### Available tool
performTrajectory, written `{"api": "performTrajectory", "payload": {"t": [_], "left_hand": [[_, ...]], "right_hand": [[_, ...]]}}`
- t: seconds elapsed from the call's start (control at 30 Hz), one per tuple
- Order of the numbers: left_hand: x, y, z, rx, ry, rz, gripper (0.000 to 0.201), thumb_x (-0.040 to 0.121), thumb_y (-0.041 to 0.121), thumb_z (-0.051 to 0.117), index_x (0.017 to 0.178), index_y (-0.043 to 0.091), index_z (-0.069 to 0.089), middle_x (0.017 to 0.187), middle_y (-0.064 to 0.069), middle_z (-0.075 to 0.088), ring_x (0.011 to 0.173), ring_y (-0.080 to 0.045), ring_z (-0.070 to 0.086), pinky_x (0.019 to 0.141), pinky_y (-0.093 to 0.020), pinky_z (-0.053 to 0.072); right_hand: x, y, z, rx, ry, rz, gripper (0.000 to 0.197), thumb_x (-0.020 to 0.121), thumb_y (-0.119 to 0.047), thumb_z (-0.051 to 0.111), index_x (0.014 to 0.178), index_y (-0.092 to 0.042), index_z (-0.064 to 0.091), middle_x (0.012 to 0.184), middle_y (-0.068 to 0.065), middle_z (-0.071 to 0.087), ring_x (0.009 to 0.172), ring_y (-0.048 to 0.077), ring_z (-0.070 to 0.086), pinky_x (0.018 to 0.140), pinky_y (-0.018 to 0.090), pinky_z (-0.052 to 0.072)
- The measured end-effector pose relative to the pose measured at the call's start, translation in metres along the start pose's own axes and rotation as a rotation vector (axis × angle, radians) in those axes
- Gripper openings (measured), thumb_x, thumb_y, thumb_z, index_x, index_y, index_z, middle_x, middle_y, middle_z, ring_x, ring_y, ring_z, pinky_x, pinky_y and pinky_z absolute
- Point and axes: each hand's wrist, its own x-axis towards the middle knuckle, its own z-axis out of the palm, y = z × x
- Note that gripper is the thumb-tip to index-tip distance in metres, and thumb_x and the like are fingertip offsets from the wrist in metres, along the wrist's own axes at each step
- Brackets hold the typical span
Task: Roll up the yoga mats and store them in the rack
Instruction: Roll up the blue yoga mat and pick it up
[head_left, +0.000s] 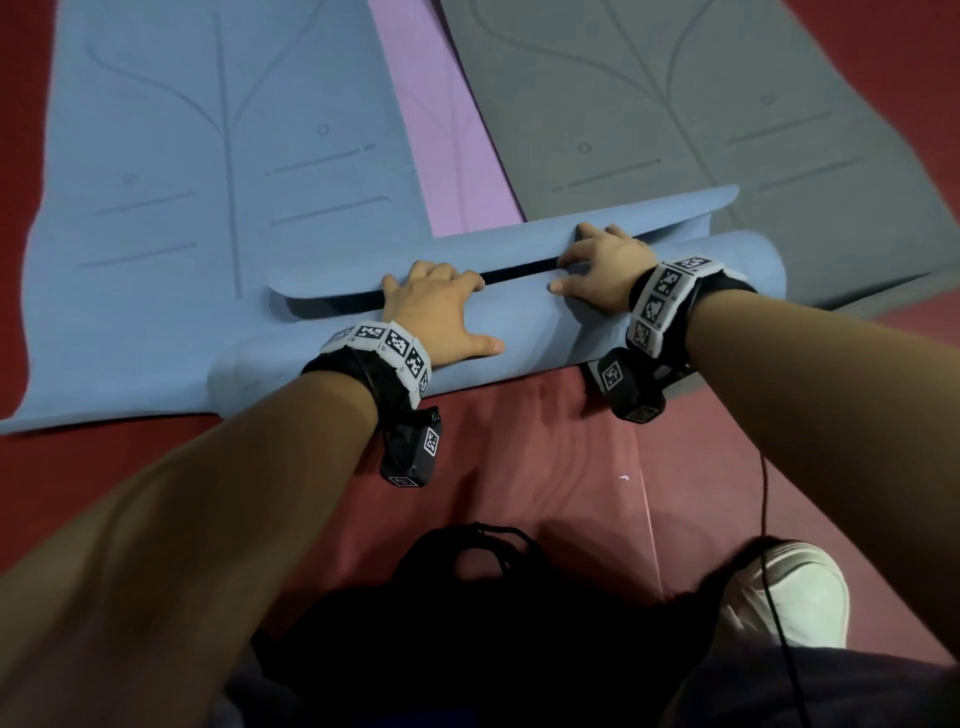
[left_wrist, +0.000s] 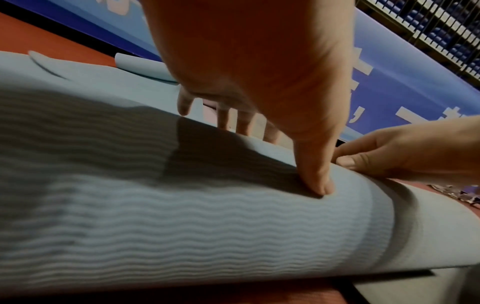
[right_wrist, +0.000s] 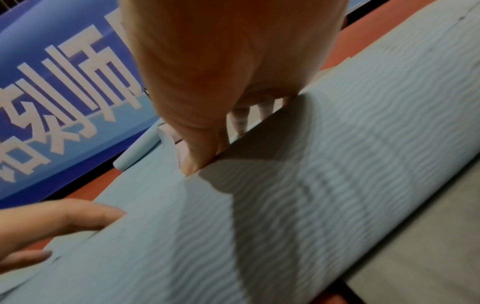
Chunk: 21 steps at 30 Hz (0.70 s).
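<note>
A blue yoga mat roll (head_left: 545, 332) (left_wrist: 182, 226) (right_wrist: 311, 205) lies crosswise on the floor, and its loose flap (head_left: 493, 244) stands free on the far side with a dark gap between them. My left hand (head_left: 436, 312) (left_wrist: 259, 72) holds the roll near its middle, fingers curled over the top into the gap and thumb pressed on the near side. My right hand (head_left: 602, 265) (right_wrist: 221, 61) grips further right, thumb on the roll and fingers reaching over onto the flap. Another blue mat (head_left: 182, 182), a pink mat (head_left: 447, 145) and a grey mat (head_left: 675, 104) lie flat beyond.
Red floor (head_left: 545, 467) stretches towards me, with my white shoe (head_left: 789, 592) and a black bag (head_left: 467, 623) near my body. A blue banner with white lettering (left_wrist: 402, 82) (right_wrist: 52, 82) runs along the far side. A wire grid (left_wrist: 441, 24) stands above it.
</note>
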Motion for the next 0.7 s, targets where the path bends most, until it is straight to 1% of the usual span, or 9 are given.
{"api": "performTrajectory", "payload": {"t": [0.1, 0.17, 0.27, 0.33, 0.43, 0.47, 0.53, 0.6, 0.7], "left_hand": [[0.006, -0.003, -0.003, -0.024, -0.039, -0.033, 0.081, 0.074, 0.078, 0.059, 0.144, 0.041, 0.043, 0.151, 0.004, 0.039, 0.147, -0.022, 0.019, 0.112, -0.062, 0.018], [0.010, -0.005, -0.005, -0.041, -0.076, -0.070, 0.080, 0.078, 0.077, 0.056, 0.148, 0.042, 0.038, 0.161, 0.002, 0.026, 0.151, -0.024, 0.007, 0.115, -0.066, 0.012], [0.014, -0.008, -0.006, -0.058, -0.107, -0.106, 0.080, 0.079, 0.078, 0.053, 0.150, 0.045, 0.033, 0.167, 0.003, 0.008, 0.153, -0.024, -0.004, 0.116, -0.066, 0.009], [0.019, -0.009, -0.008, -0.065, -0.114, -0.116, 0.080, 0.080, 0.077, 0.054, 0.150, 0.043, 0.034, 0.167, 0.006, 0.001, 0.153, -0.024, -0.007, 0.117, -0.065, 0.008], [0.025, -0.009, -0.012, -0.091, -0.093, -0.130, 0.080, 0.080, 0.073, 0.058, 0.149, 0.038, 0.036, 0.167, 0.007, 0.000, 0.153, -0.024, -0.007, 0.117, -0.064, 0.009], [0.027, -0.009, -0.014, -0.106, -0.075, -0.136, 0.080, 0.080, 0.071, 0.059, 0.149, 0.036, 0.037, 0.167, 0.007, 0.002, 0.153, -0.025, -0.006, 0.117, -0.064, 0.010], [0.031, -0.010, -0.016, -0.127, -0.040, -0.146, 0.079, 0.081, 0.069, 0.061, 0.147, 0.032, 0.039, 0.167, 0.007, 0.005, 0.153, -0.026, -0.004, 0.117, -0.064, 0.011], [0.035, -0.012, -0.017, -0.136, -0.017, -0.155, 0.078, 0.083, 0.067, 0.061, 0.147, 0.030, 0.039, 0.167, 0.007, 0.007, 0.153, -0.026, -0.003, 0.117, -0.064, 0.012], [0.039, -0.011, -0.017, -0.124, 0.015, -0.170, 0.072, 0.087, 0.064, 0.058, 0.147, 0.028, 0.040, 0.166, 0.007, 0.011, 0.153, -0.026, -0.001, 0.117, -0.064, 0.011]], "right_hand": [[0.007, -0.005, -0.002, -0.013, 0.084, 0.020, 0.045, 0.084, -0.056, 0.064, 0.118, -0.027, 0.066, 0.124, -0.005, 0.052, 0.123, 0.027, 0.042, 0.105, 0.046, 0.034], [0.009, -0.010, -0.001, -0.035, 0.152, 0.021, 0.043, 0.085, -0.052, 0.066, 0.119, -0.026, 0.065, 0.129, -0.002, 0.051, 0.123, 0.029, 0.043, 0.105, 0.045, 0.033], [0.011, -0.019, 0.000, -0.077, 0.196, -0.018, 0.033, 0.090, -0.041, 0.064, 0.119, -0.026, 0.064, 0.127, 0.004, 0.049, 0.115, 0.030, 0.051, 0.100, 0.045, 0.031], [0.011, -0.024, 0.001, -0.062, 0.163, -0.043, 0.028, 0.093, -0.034, 0.057, 0.119, -0.026, 0.064, 0.126, 0.005, 0.050, 0.112, 0.030, 0.055, 0.098, 0.045, 0.032], [0.010, -0.029, -0.001, -0.057, 0.110, -0.064, 0.032, 0.091, -0.035, 0.051, 0.120, -0.028, 0.063, 0.125, 0.004, 0.058, 0.113, 0.029, 0.056, 0.098, 0.044, 0.038], [0.010, -0.030, -0.003, -0.045, 0.088, -0.076, 0.034, 0.088, -0.041, 0.055, 0.120, -0.029, 0.061, 0.123, 0.004, 0.061, 0.113, 0.030, 0.057, 0.098, 0.044, 0.042], [0.012, -0.031, -0.006, -0.025, -0.003, -0.104, 0.053, 0.077, -0.056, 0.066, 0.121, -0.029, 0.056, 0.121, 0.004, 0.063, 0.113, 0.029, 0.057, 0.099, 0.046, 0.044], [0.013, -0.031, -0.006, -0.059, -0.067, -0.124, 0.073, 0.066, -0.065, 0.074, 0.125, -0.029, 0.051, 0.125, 0.005, 0.058, 0.118, 0.029, 0.053, 0.104, 0.047, 0.038], [0.015, -0.029, -0.004, -0.050, 0.012, -0.116, 0.078, 0.065, -0.065, 0.077, 0.132, -0.032, 0.055, 0.141, 0.006, 0.043, 0.130, 0.031, 0.039, 0.110, 0.046, 0.031]]}}
